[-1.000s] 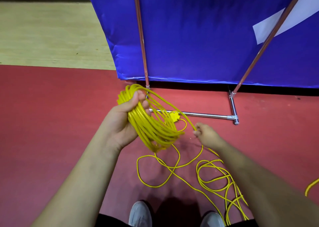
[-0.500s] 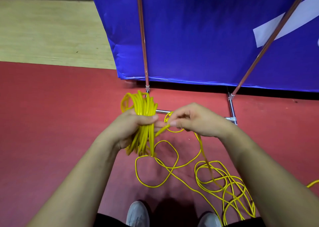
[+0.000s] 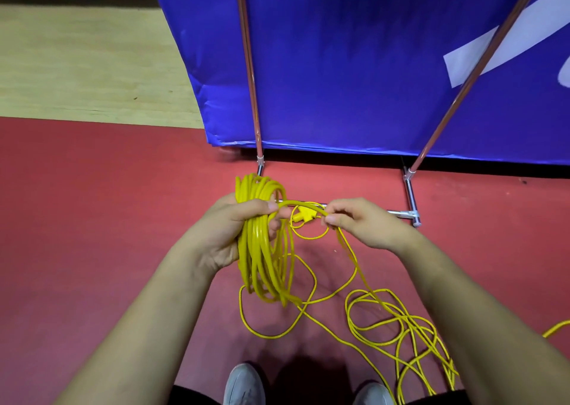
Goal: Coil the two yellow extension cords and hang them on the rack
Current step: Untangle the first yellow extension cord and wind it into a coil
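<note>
A coil of yellow extension cord (image 3: pixel 262 269) hangs from my left hand (image 3: pixel 234 229), which is closed around its upper part. My right hand (image 3: pixel 361 222) pinches a strand of the same cord just right of the coil, and the strand arches from thumb to thumb. A yellow plug (image 3: pixel 303 215) lies on the floor between the hands. Loose yellow loops (image 3: pixel 401 327) trail over the red floor to the lower right. The rack's metal base bar (image 3: pixel 404 213) and two uprights (image 3: pixel 249 74) stand just beyond my hands.
A blue sheet (image 3: pixel 354 65) hangs behind the rack's poles. Another bit of yellow cord (image 3: pixel 555 329) shows at the right edge. My grey shoes (image 3: pixel 243 384) stand at the bottom. Wood flooring (image 3: pixel 77 65) lies at the far left.
My right hand came up from the floor to the coil with a strand and now lays it over as a new loop. The coil has turned edge-on in my left hand.
</note>
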